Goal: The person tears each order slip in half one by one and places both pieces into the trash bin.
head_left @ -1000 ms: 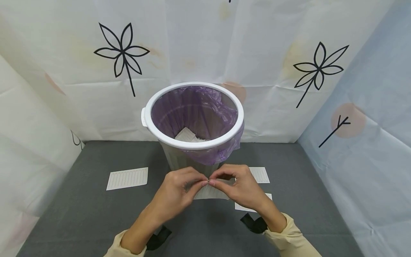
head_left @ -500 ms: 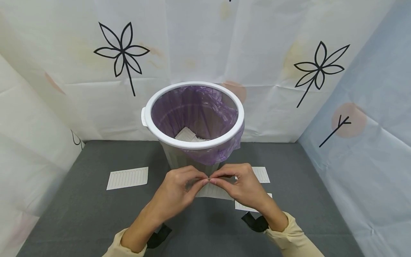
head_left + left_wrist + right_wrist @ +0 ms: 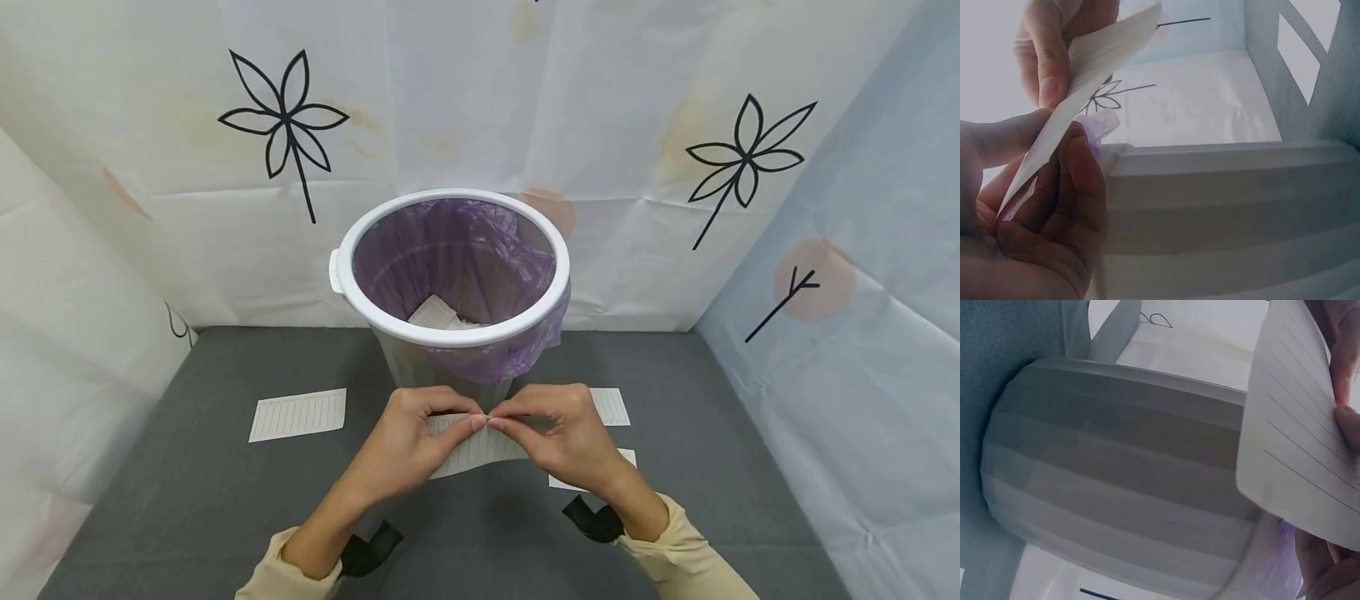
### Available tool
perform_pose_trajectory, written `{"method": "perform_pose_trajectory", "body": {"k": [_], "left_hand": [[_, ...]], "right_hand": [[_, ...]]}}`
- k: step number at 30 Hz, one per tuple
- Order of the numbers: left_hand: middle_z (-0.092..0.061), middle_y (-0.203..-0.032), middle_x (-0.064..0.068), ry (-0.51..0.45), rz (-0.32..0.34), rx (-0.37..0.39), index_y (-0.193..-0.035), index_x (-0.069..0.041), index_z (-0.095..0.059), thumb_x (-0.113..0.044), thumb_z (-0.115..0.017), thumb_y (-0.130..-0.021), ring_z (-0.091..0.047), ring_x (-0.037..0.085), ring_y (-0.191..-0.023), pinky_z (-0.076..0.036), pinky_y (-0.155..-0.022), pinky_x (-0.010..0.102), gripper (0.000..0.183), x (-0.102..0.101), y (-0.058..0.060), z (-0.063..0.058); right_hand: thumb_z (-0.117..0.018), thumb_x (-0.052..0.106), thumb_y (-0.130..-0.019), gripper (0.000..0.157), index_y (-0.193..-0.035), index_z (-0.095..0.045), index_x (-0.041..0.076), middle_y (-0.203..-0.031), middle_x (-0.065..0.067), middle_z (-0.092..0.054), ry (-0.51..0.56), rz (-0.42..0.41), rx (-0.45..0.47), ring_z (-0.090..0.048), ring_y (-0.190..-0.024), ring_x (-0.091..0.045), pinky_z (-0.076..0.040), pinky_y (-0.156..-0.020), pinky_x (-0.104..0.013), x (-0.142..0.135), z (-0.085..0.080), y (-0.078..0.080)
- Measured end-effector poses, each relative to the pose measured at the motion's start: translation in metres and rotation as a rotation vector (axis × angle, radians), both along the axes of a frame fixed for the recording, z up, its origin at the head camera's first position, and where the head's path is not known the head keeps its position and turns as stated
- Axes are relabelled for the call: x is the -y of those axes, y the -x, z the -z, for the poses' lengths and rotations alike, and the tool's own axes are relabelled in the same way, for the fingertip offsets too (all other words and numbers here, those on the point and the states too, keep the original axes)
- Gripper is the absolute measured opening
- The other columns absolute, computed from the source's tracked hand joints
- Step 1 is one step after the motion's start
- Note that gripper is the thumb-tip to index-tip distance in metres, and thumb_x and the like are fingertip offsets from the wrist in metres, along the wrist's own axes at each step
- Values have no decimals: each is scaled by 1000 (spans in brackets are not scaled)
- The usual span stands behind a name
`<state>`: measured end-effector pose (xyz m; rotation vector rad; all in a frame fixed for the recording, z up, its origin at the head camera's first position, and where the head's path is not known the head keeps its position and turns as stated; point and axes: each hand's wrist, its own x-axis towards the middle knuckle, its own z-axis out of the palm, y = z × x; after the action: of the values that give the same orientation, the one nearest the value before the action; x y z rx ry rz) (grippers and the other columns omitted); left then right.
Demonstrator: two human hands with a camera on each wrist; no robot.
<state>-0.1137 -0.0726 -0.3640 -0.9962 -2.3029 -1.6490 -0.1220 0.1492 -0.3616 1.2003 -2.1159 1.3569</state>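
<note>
Between both hands hangs a lined sheet of paper (image 3: 483,447), pinched at its upper edge in front of the bin. My left hand (image 3: 408,437) pinches it between thumb and forefinger, and my right hand (image 3: 562,429) does the same right beside it, the fingertips nearly meeting. In the left wrist view the paper (image 3: 1079,94) runs slantwise between the two thumbs. The right wrist view shows the ruled face of the paper (image 3: 1297,419), apparently in one piece. Behind the hands stands a white-rimmed bin (image 3: 450,335) with a purple liner (image 3: 480,250).
Paper pieces (image 3: 435,314) lie inside the bin. One lined sheet (image 3: 297,414) lies on the dark grey table (image 3: 187,500) at left. Two more, a farther sheet (image 3: 611,407) and a nearer sheet (image 3: 567,483), lie at right, partly covered by the right hand. Patterned cloth walls enclose the table.
The left hand's fingers have shifted slightly, and the paper now shows through the gap behind its thumb, its lower edge swung left. The right hand has barely moved.
</note>
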Motion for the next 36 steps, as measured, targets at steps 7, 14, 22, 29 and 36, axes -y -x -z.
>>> {"method": "perform_pose_trajectory", "body": {"k": [7,14,22,29,36], "left_hand": [[-74,-87,-7,-31,17,126,-93,-9,-80,-8,-76,-91,-69,12,-81,-56,-72,29,5,2,2,-3],[-75,-86,0,-78,15,210,-93,-7,-80,-7,-75,-92,-66,13,-67,-56,-58,30,5,5,4,-4],[-75,-84,2,-130,-39,237,-92,-5,-80,-7,-75,-92,-65,14,-62,-55,-53,31,5,6,3,0],[-76,-88,3,-161,-98,253,-94,-3,-80,-4,-76,-90,-69,15,-77,-56,-63,28,5,9,3,4],[-76,-88,4,-180,-121,247,-95,-2,-79,-4,-76,-90,-70,16,-79,-57,-71,27,6,13,3,6]], "right_hand": [[-81,-8,-79,19,-88,-79,9,-79,2,-73,58,-11,-85,-60,-63,-3,-47,-54,-18,3,2,0],[-81,-11,-78,20,-90,-78,5,-80,-3,-74,105,-1,-72,-68,-69,-10,-54,-62,-20,5,3,-3],[-80,-13,-77,21,-90,-79,4,-80,-4,-74,153,42,-35,-68,-67,-12,-53,-60,-20,3,3,-3],[-79,-15,-77,22,-90,-79,3,-80,-6,-74,198,78,-30,-68,-65,-13,-53,-61,-21,0,3,-4],[-78,-18,-76,24,-90,-79,2,-81,-8,-75,237,105,-9,-68,-65,-15,-54,-62,-22,-4,4,-3]]}}
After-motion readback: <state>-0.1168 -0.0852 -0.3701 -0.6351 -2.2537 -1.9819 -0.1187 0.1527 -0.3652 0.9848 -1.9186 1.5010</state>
